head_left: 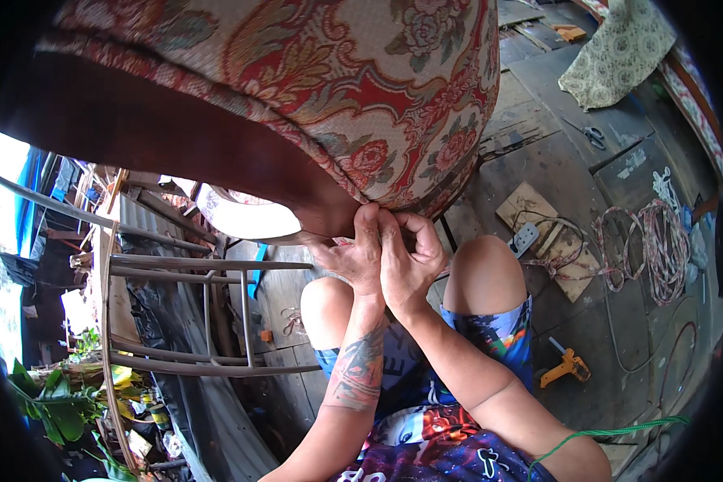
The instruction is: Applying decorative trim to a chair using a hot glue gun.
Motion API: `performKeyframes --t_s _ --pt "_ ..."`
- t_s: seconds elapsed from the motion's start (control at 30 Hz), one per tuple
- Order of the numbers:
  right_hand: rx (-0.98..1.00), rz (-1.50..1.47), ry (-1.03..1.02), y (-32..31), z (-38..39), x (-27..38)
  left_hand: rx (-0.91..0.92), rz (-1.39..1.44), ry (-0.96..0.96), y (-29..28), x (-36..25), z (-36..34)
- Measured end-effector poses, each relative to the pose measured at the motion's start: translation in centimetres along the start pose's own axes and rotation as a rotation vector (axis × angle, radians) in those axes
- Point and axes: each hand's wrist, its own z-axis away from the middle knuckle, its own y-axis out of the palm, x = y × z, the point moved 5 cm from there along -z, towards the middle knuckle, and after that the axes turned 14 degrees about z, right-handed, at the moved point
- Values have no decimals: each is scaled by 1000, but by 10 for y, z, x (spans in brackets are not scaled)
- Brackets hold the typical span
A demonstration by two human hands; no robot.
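A large upholstered piece of furniture (361,104) in red and cream floral fabric fills the upper middle, close in front of my knees. A piped fabric edge (269,127) runs along its border, beside a dark brown surface (193,120). My left hand (352,261) and my right hand (411,265) meet at the lower end of this edge. Both thumbs press side by side there, and the fingers of each hand are closed on the fabric edge. Whether anything small is between the fingertips is hidden.
On the plank floor to the right lie a yellow glue gun (566,367), scissors (594,136), a power strip (524,239) on a wooden board (574,281), and coiled patterned cord (664,257). A pale patterned cloth (618,64) hangs at upper right. Wooden rails (217,361) stand left.
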Motion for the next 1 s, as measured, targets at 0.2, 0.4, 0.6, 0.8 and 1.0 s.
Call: performKeyframes --t_s 0.2,0.4,0.6,0.8,1.0 --pt "-37 38 -77 0 0 10 7 106 -7 3 2 0" --pt "-33 46 -84 0 0 7 17 102 75 15 -34 -4" --pt "-18 64 -61 0 1 13 1 130 108 17 -40 -8" --pt "-29 64 -71 0 1 9 -27 149 137 18 -44 -9" --pt "-39 120 -95 1 0 12 16 98 145 18 -52 -11"
